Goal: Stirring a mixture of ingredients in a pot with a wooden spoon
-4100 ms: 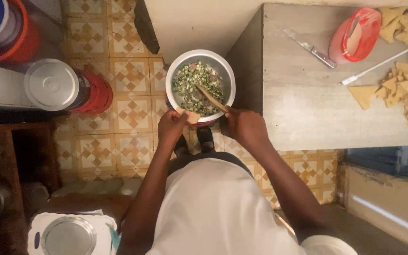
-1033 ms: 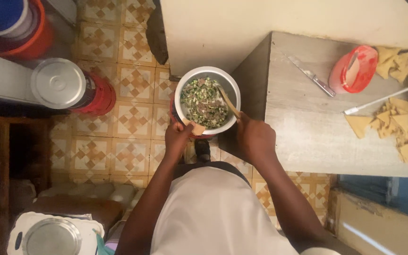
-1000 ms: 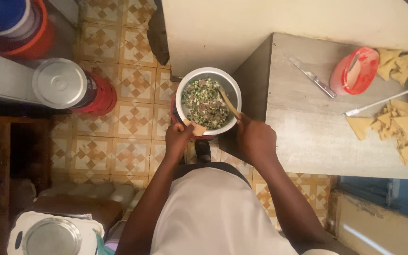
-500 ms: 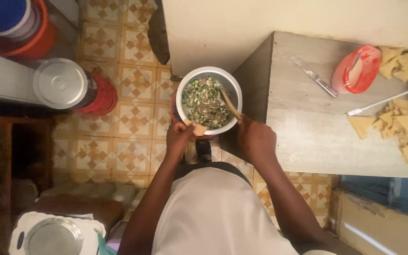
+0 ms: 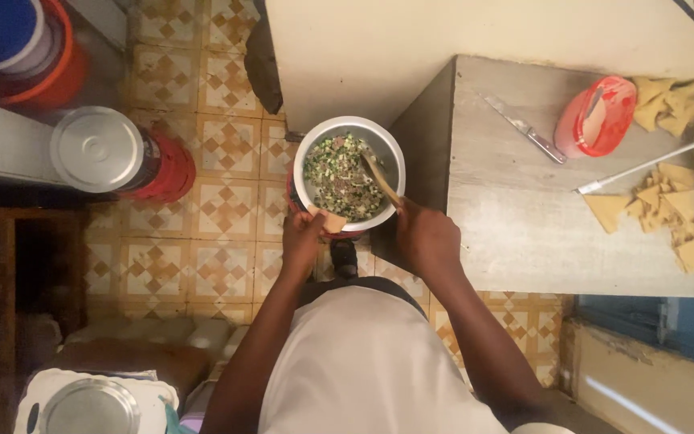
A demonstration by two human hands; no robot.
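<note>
The right hand (image 5: 427,239) is closed in a grip around the handle of a wooden spoon (image 5: 381,180), whose bowl end lies sunk in the chopped green-and-brown filling (image 5: 339,177) inside a round white bowl (image 5: 387,149). The left hand (image 5: 303,237) pinches a small tan pastry piece (image 5: 331,220) between its fingertips, holding it at the near rim of the bowl, just over the edge of the filling. By the look of it, the step in hand is loading: filling is being scooped so it can go onto the pastry. The next move seems to call for lifting a modest spoonful and carrying it the short way to the piece without spilling, while the left grip keeps the pastry steady and level. The bowl sits just beside the corner of the grey counter (image 5: 516,233), over the patterned tile floor (image 5: 226,201). Farther out on the counter lie a knife (image 5: 524,133), a red container (image 5: 596,116) and a heap of folded triangular pastries (image 5: 672,217), well apart from both hands.
</note>
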